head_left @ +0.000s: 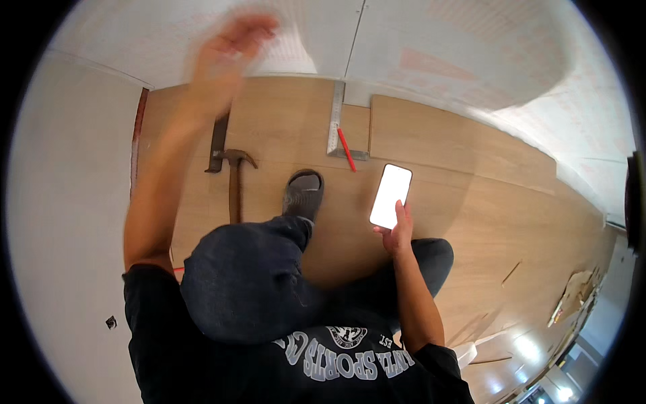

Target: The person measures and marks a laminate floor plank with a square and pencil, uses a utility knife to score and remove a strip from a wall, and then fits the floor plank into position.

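My right hand (399,232) holds a phone (390,192) with a bright white screen above the wooden floor. My left hand (235,44), smeared by motion, is raised at the upper left against the white wall. Below it, a hammer (235,185) with a wooden handle lies beside a dark metal bar (219,141), partly hidden by my forearm. A metal square (334,114) lies near the wall, with a red pencil (346,148) across it. A plank (437,128) lies along the wall to the square's right.
My knee (235,279) and sandalled foot (303,198) occupy the lower middle. A pale wall (74,202) runs down the left side and another (437,40) across the top. Scraps (566,296) and offcuts lie on the floor (511,222) at the right.
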The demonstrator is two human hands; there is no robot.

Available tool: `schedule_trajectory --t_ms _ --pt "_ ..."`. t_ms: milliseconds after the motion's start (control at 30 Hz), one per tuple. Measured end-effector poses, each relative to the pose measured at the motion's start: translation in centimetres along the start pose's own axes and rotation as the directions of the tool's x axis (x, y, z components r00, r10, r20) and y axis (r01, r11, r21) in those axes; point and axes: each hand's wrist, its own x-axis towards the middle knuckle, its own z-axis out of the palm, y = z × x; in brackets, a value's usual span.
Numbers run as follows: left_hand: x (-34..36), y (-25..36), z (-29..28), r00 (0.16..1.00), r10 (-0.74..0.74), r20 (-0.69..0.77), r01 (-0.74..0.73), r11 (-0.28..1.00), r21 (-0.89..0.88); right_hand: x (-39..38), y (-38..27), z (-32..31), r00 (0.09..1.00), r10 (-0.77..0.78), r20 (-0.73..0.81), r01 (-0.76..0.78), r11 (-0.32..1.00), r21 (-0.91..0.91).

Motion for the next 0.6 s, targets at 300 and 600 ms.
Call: schedule_trajectory --t_ms 300,600 --pt "-8.4 -27.2 6.8 0.796 -0.585 0.154 0.465 0.755 0.462 4.9 6.9 -0.1 0.969 0.097 -0.227 -0.143 0.97 -0.194" --pt "-3.5 -38.1 8.5 0.815 -0.516 0.262 0.285 0.752 0.594 4.9 3.2 3.0 0.948 -0.227 -0.223 -0.175 0.214 -0.961"
